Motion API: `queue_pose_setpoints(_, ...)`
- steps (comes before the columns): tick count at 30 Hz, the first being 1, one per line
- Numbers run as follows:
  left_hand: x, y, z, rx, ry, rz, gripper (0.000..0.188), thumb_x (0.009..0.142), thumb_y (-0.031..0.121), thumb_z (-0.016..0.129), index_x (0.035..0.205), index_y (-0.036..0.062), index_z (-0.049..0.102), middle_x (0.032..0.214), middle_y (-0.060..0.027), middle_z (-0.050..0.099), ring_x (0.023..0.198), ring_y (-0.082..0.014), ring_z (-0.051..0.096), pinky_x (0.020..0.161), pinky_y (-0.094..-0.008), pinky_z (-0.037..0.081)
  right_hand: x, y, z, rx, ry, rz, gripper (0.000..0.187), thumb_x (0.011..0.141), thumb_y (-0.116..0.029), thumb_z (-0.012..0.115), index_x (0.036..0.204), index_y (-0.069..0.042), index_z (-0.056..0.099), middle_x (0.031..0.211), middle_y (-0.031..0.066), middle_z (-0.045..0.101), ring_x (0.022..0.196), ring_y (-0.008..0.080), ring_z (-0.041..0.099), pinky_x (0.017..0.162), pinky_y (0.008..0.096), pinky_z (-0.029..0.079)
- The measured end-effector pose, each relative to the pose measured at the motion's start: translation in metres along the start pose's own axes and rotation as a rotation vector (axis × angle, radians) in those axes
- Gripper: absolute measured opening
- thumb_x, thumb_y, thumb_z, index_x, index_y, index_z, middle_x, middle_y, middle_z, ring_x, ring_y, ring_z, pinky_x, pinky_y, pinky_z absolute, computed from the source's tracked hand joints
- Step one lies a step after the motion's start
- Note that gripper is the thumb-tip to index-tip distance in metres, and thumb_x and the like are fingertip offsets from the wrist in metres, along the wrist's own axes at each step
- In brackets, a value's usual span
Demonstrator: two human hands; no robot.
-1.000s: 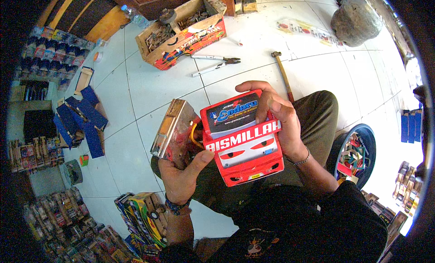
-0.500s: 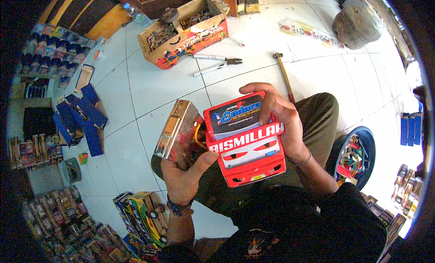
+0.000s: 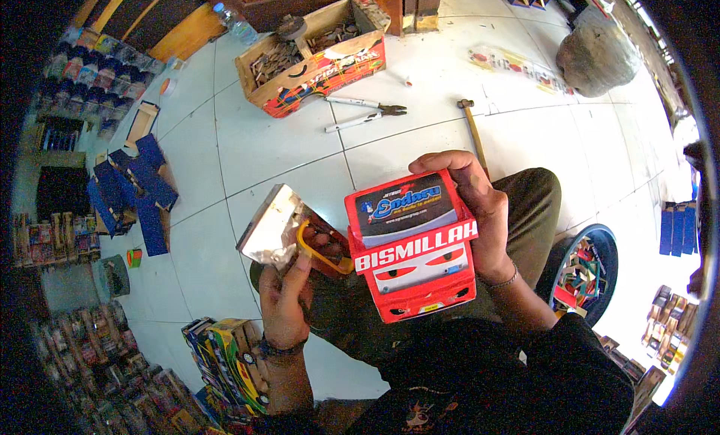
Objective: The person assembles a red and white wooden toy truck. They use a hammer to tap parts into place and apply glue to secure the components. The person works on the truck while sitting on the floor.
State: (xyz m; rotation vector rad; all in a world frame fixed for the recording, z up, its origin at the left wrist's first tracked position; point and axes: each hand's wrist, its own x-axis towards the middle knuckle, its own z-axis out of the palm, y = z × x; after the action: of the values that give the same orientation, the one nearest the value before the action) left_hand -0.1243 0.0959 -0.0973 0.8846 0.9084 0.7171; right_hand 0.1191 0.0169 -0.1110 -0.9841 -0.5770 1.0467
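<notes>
My right hand (image 3: pixel 484 217) grips a red toy truck cab (image 3: pixel 416 285) by its right side and top, thumb and fingers wrapped around it. The cab has a dark printed top panel, a red band with white letters and eye shapes on its front. Left of it, my left hand (image 3: pixel 286 304) pinches a boxy toy piece (image 3: pixel 270 229) from below. That piece shows a pale, shiny flat face and a yellow-edged opening turned toward the cab. Whether the two pieces touch, I cannot tell. Both are held above my crossed legs.
White-handled pliers (image 3: pixel 392 110) and a hammer (image 3: pixel 471 127) lie on the tiled floor ahead. Beyond stands a wooden box (image 3: pixel 330 82) of small scraps. Blue pieces (image 3: pixel 154 202) lie left, painted toys (image 3: pixel 236 360) lower left, a dark tub (image 3: pixel 609 285) and a rock (image 3: pixel 600 60) right.
The boxy piece in my left hand has tilted, bringing its pale face and yellow-edged opening into view. My left hand has moved lower on it. The red cab has shifted slightly down and right.
</notes>
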Motion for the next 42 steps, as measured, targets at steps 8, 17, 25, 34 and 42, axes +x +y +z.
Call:
queue_pose_setpoints(8, -0.016, -0.001, -0.043, 0.194, -0.038, -0.214, 0.036, 0.105, 0.031, 0.044, 0.131, 0.0061, 0.051, 0.110, -0.0056, 0.065, 0.100, -0.0127, 0.060, 0.086, -0.0293, 0.050, 0.002, 0.002, 0.001, -0.027, 0.024, -0.001, 0.056, 0.096, -0.047, 0.038, 0.120, 0.003, 0.050, 0.123, 0.0155, 0.057, 0.109, 0.0214, 0.059, 0.098, 0.0345, 0.047)
queue_pose_setpoints(17, -0.010, 0.012, -0.027, 0.209, -0.396, -0.140, 0.037, 0.099, 0.029, 0.059, 0.122, 0.0017, 0.053, 0.087, -0.0033, 0.065, 0.084, -0.0105, 0.061, 0.088, -0.0297, 0.048, 0.003, 0.008, -0.005, -0.203, -0.008, -0.137, 0.060, 0.098, -0.046, 0.024, 0.109, 0.004, 0.056, 0.121, 0.0203, 0.054, 0.120, 0.0271, 0.048, 0.107, 0.0388, 0.032)
queue_pose_setpoints(25, 0.012, 0.007, -0.032, 0.299, -0.473, -0.245, 0.034, 0.095, 0.037, 0.065, 0.094, 0.0030, 0.066, 0.078, 0.0010, 0.067, 0.081, -0.0047, 0.057, 0.075, -0.0248, 0.047, 0.008, 0.013, -0.006, -0.067, 0.065, -0.120, 0.061, 0.098, -0.045, 0.024, 0.107, 0.006, 0.055, 0.118, 0.0225, 0.055, 0.116, 0.0283, 0.050, 0.104, 0.0391, 0.035)
queue_pose_setpoints(34, 0.025, -0.006, -0.034, 0.296, -0.579, -0.202, 0.040, 0.094, 0.044, 0.064, 0.090, 0.0039, 0.062, 0.075, -0.0001, 0.065, 0.075, -0.0081, 0.060, 0.068, -0.0267, 0.047, 0.005, 0.010, 0.003, -0.210, 0.194, -0.111, 0.047, 0.090, -0.037, 0.046, 0.103, 0.006, 0.059, 0.118, 0.0219, 0.056, 0.113, 0.0279, 0.055, 0.100, 0.0371, 0.041)
queue_pose_setpoints(42, 0.024, 0.000, -0.029, 0.265, -0.567, -0.250, 0.042, 0.095, 0.043, 0.064, 0.104, 0.0025, 0.063, 0.077, -0.0015, 0.065, 0.076, -0.0092, 0.061, 0.071, -0.0278, 0.049, 0.009, 0.013, 0.003, -0.480, 0.046, -0.349, 0.034, 0.069, -0.020, 0.067, 0.091, 0.007, 0.061, 0.108, 0.0237, 0.060, 0.111, 0.0303, 0.057, 0.097, 0.0388, 0.044)
